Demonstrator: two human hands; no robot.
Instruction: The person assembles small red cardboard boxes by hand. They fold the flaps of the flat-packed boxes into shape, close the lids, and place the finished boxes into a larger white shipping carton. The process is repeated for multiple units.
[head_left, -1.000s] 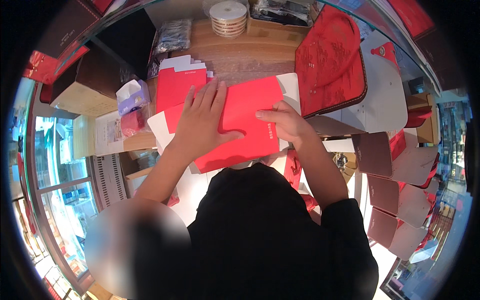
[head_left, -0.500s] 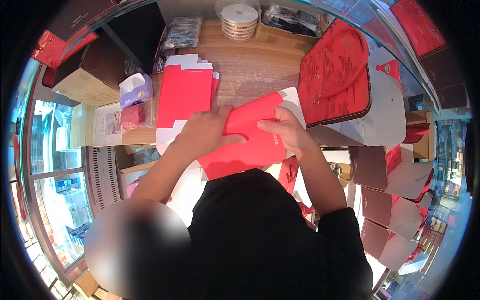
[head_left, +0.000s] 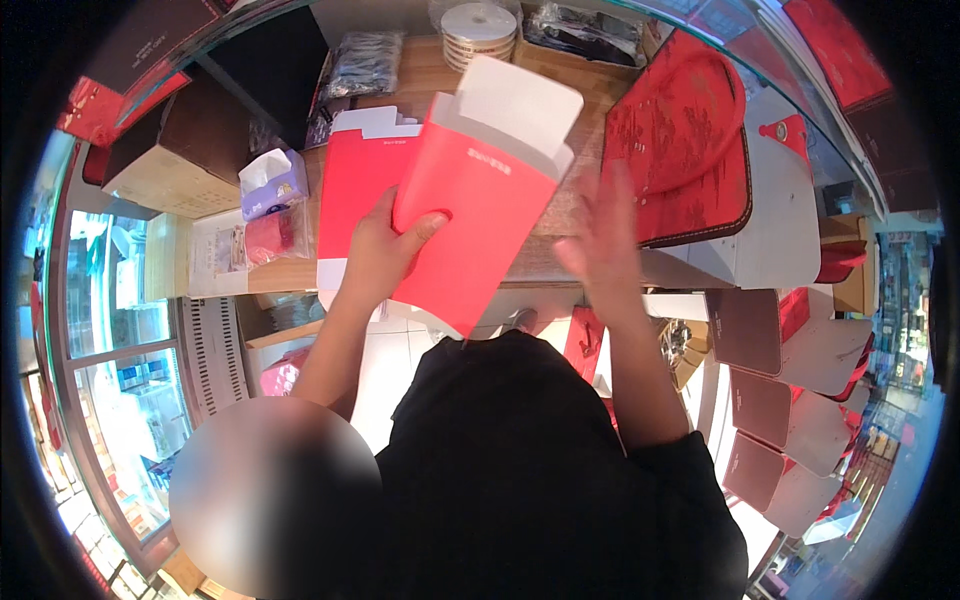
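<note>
My left hand [head_left: 385, 252] is closed round the left side of a red cardboard box [head_left: 472, 215], its thumb lying over the front face. The box tilts to the right in front of the table edge, and its white end flaps stand up unfolded at the top. To the right of the box, apart from it, my right hand [head_left: 607, 250] is raised with its fingers stretched and the thumb apart. Motion blurs those fingers, but nothing shows in them. Beneath and left of the held box lie flat red cartons with white tabs [head_left: 365, 165] on the wooden table [head_left: 420, 85].
On the right stands a red patterned case [head_left: 680, 150] with a dark edge. A spool stack [head_left: 478, 35] and a carton of dark packets [head_left: 585, 35] sit at the back. Leftward are a purple tissue box [head_left: 272, 183] and a brown carton [head_left: 180, 150]. Brown-and-red boxes [head_left: 742, 335] line the lower right.
The red box has turned more upright, and its top end has opened out with the white flaps showing. My right hand has let go and moved off to the right; my left still grips it.
</note>
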